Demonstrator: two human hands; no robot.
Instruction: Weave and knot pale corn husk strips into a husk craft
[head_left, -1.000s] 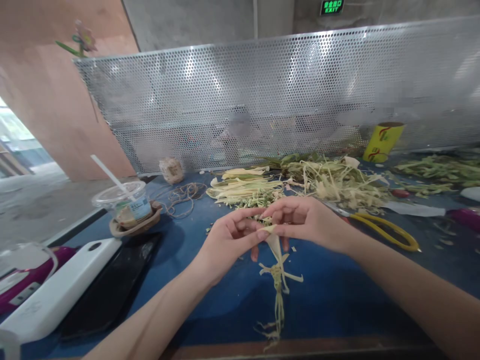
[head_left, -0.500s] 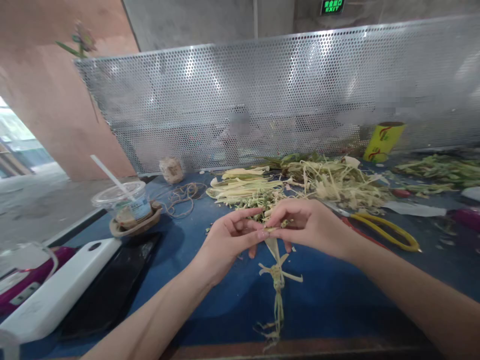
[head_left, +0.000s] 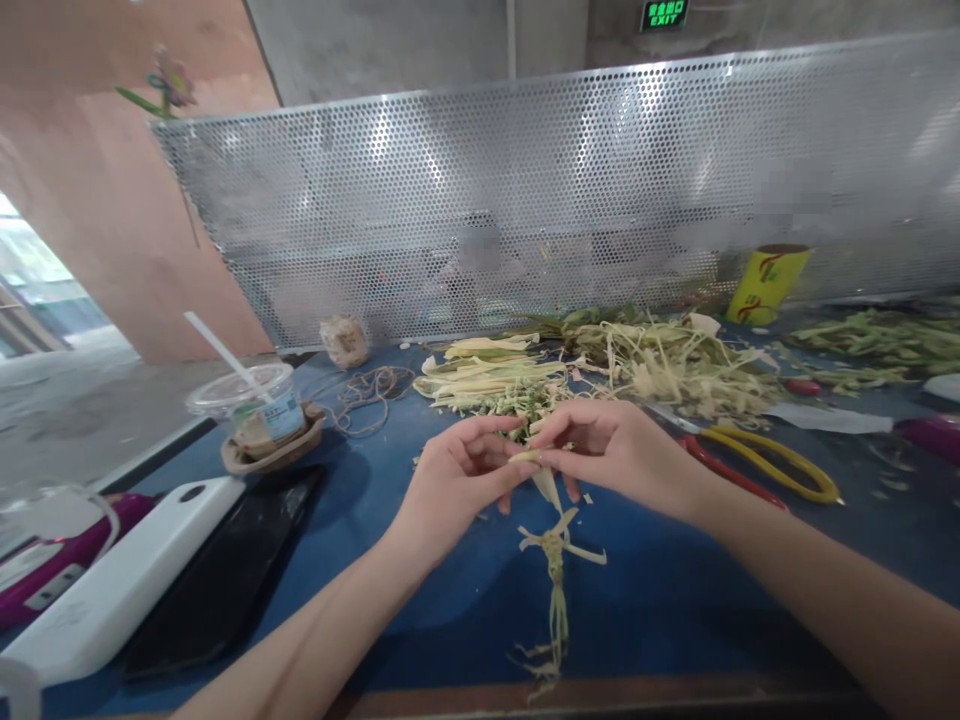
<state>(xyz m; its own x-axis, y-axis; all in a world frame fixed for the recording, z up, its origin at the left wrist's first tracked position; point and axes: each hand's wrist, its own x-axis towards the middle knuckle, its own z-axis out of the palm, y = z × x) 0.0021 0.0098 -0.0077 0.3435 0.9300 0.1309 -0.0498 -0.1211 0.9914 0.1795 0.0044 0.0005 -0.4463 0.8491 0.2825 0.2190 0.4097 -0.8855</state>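
My left hand (head_left: 469, 465) and my right hand (head_left: 600, 448) meet above the blue table, thumbs and fingertips pinched together on a pale dried plant strip (head_left: 546, 485) that looks like corn husk. Its lower end hangs below the fingers. Just nearer to me lies a knotted husk piece (head_left: 553, 550) with short ends sticking out and frayed strands trailing toward the table edge; whether the strip is joined to it I cannot tell. Small green-white buds or sprigs (head_left: 517, 398) lie right behind my fingers. Part of the strip is hidden by the fingertips.
Flat husk strips (head_left: 487, 370) and a heap of shredded husk (head_left: 675, 370) lie behind. Scissors with yellow and red handles (head_left: 780, 465) rest at right. Left are twine (head_left: 367, 395), a plastic cup with straw (head_left: 262, 410), a white power bank (head_left: 127, 570) and a black phone-like slab (head_left: 225, 570).
My hands stay nearly in place, fingertips shifting slightly on the strip. A little more of its pale upper part shows between them.
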